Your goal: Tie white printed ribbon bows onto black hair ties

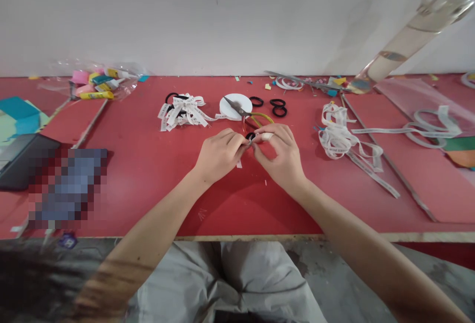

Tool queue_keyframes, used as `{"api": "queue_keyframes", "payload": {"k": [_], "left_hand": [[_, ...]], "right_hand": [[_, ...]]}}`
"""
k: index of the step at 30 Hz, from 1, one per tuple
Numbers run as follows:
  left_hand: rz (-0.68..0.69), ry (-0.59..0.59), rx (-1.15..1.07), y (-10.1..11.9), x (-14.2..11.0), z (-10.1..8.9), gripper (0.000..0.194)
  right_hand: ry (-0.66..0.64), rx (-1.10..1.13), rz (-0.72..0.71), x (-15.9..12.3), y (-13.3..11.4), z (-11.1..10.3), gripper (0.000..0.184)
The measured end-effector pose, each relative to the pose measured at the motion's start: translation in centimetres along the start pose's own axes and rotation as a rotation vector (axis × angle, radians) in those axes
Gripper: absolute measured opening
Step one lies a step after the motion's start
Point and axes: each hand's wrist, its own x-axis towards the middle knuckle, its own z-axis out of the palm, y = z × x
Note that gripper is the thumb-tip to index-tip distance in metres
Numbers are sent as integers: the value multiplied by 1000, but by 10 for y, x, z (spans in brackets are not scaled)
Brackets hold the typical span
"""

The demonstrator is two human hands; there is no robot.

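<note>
My left hand [218, 155] and my right hand [278, 152] meet over the middle of the red table [148, 174], fingers pinched together. Between the fingertips sits a small black hair tie [251, 137] with a bit of white printed ribbon hanging below it. Both hands grip this piece. Just beyond them lie scissors [241, 112] with yellow handles, resting across a white tape roll [235, 106]. Three loose black hair ties [279, 111] lie to the right of the roll.
A pile of ribbon-tagged hair ties [182, 110] sits at the left of the roll. Loose white printed ribbon [343, 140] lies at the right. A bag of coloured items [96, 85] is far left, a dark tablet [20, 160] near the left edge, a clear tube [411, 36] far right.
</note>
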Motion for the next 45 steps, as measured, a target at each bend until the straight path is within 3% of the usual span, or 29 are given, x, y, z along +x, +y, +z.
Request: {"api": "queue_keyframes", "payload": {"k": [4, 9, 27, 33, 37, 42, 45], "left_hand": [[43, -4, 91, 1, -1, 1, 21], [77, -16, 161, 2, -2, 2, 21], [-20, -23, -38, -1, 0, 0, 12], [-122, -93, -293, -4, 1, -3, 12], [-169, -100, -559, -2, 5, -11, 14], [-311, -190, -828, 5, 10, -22, 16], [-355, -189, -859, 4, 10, -23, 14]], "right_hand": [[-34, -123, -63, -1, -1, -1, 9], [-64, -215, -28, -2, -2, 2, 9], [-65, -3, 56, 0, -1, -1, 10], [-109, 314, 173, -2, 4, 0, 4], [-157, 578, 267, -3, 5, -1, 13], [-118, 620, 237, -2, 2, -4, 8], [-85, 602, 219, -2, 0, -5, 9]]}}
